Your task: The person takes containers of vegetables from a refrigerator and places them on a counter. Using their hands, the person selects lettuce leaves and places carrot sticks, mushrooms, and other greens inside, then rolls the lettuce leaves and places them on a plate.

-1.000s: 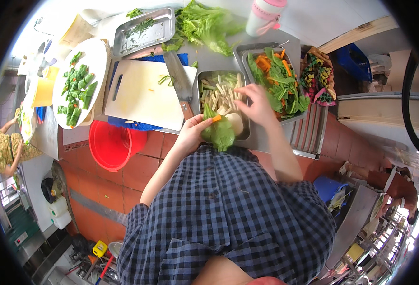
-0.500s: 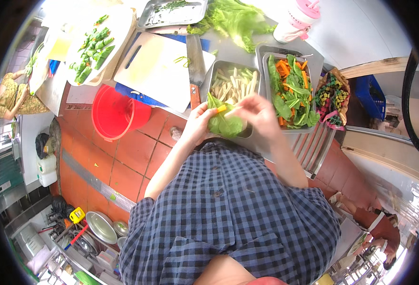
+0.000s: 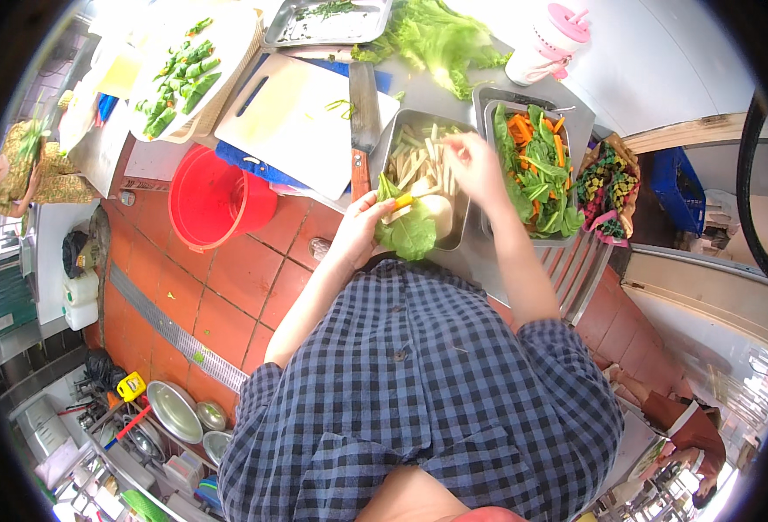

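Observation:
A green leaf (image 3: 412, 230) with an orange carrot stick (image 3: 402, 202) lying on it is pinched in my left hand (image 3: 362, 222), low over the near side of a metal tray (image 3: 460, 228). Pale, thin-cut vegetable sticks (image 3: 420, 161) fill that tray, and a smooth pale piece (image 3: 436, 211) lies at its near end. My right hand (image 3: 475, 170) is over the tray's right far part, fingertips drawn together at the sticks; what they hold is too small to make out. To the right, a second tray (image 3: 491, 228) carries green leaves (image 3: 536, 178) and carrot sticks (image 3: 520, 130).
A knife (image 3: 363, 122) lies beside a white cutting board (image 3: 293, 113). Farther off are lettuce (image 3: 436, 39), a shallow metal tray (image 3: 327, 35) and a pink-lidded cup (image 3: 549, 42). Green rolls (image 3: 184, 78) rest on a white tray at left, above a red bucket (image 3: 210, 204).
My right hand has moved away from the leaf, farther out over the pale sticks. My left hand keeps the leaf and carrot stick, and the leaf now hangs slightly lower.

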Demonstrator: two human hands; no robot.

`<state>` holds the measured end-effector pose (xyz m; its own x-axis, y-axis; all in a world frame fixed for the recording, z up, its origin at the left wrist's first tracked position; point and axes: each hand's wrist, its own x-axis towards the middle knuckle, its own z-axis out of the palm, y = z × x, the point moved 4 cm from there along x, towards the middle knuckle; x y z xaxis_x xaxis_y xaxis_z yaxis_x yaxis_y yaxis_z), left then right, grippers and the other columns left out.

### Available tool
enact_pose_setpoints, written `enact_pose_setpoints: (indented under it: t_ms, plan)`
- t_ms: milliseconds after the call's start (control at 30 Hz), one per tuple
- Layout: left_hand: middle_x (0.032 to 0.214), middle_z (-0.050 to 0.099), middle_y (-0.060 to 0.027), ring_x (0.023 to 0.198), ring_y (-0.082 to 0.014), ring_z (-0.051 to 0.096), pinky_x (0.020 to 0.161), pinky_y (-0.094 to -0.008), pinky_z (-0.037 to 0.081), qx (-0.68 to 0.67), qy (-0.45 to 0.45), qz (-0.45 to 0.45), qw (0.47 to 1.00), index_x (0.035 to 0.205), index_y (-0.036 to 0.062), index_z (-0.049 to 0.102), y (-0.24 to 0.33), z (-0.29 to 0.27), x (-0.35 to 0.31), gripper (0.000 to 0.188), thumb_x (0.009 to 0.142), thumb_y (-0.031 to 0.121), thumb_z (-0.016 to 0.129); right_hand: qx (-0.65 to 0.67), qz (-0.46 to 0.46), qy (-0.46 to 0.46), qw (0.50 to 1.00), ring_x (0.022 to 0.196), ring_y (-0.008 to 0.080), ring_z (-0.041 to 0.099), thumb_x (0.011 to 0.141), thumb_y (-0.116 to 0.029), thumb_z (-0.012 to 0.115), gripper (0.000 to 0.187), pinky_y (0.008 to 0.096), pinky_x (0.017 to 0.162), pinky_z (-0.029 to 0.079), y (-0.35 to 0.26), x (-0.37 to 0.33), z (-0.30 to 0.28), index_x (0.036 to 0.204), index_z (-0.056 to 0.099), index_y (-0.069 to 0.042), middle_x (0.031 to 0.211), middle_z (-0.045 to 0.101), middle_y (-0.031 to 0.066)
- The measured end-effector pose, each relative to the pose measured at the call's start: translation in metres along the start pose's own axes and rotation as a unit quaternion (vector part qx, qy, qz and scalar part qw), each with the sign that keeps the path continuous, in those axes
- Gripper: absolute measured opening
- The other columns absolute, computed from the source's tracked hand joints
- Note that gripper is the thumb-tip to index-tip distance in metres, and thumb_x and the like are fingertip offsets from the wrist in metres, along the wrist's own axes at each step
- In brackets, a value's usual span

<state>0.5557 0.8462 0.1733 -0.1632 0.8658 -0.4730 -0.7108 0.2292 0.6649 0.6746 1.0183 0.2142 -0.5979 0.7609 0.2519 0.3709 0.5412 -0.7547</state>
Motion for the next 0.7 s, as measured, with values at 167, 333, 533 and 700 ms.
enact_pose_setpoints:
  t_ms: [167, 333, 533, 700]
  plan:
    - [0.106, 0.057, -0.0110, 0.094, -0.0186, 0.058, 0.076, -0.0327, 0.051, -0.011, -0.012, -0.010, 1.000, 0.114, 0.0028, 0.046, 0.004, 0.010, -0.003, 0.032, 0.086, 0.016, 0.049, -0.181, 0.052, -0.078, 0.979, 0.073, 0.0314, 0.060, 0.076, -0.024, 0.060, 0.023, 0.0387, 0.065, 0.048, 0.014, 0.044, 0.025, 0.087, 0.053, -0.004, 0.078, 0.060, 0.0144]
    - [0.102, 0.057, -0.0099, 0.093, -0.0189, 0.058, 0.076, -0.0353, 0.050, -0.084, -0.042, -0.016, 0.995, 0.108, 0.0030, 0.049, 0.005, 0.009, 0.000, 0.027, 0.086, 0.018, 0.050, -0.170, -0.009, -0.011, 0.985, 0.072, 0.0332, 0.059, 0.070, -0.012, 0.061, 0.027, 0.0402, 0.064, 0.048, 0.011, 0.046, 0.046, 0.093, 0.050, -0.005, 0.079, 0.059, 0.0164]
    - [0.103, 0.058, -0.0081, 0.092, -0.0170, 0.058, 0.076, -0.0335, 0.050, -0.065, -0.060, -0.041, 0.995, 0.110, 0.0037, 0.049, 0.011, 0.016, -0.007, 0.033, 0.080, 0.016, 0.059, -0.102, -0.060, -0.052, 0.992, 0.069, 0.0307, 0.058, 0.069, -0.010, 0.059, 0.022, 0.0380, 0.067, 0.048, 0.010, 0.036, 0.026, 0.090, 0.057, -0.003, 0.079, 0.056, 0.0150]
    - [0.107, 0.058, -0.0069, 0.093, -0.0137, 0.058, 0.073, -0.0282, 0.052, 0.072, -0.050, 0.014, 0.996, 0.115, 0.0043, 0.046, 0.006, 0.016, -0.003, 0.046, 0.074, 0.000, 0.064, -0.214, -0.004, -0.046, 0.976, 0.075, 0.0314, 0.060, 0.072, -0.027, 0.062, 0.027, 0.0390, 0.066, 0.049, 0.006, 0.039, 0.032, 0.085, 0.056, -0.004, 0.081, 0.060, 0.0156]
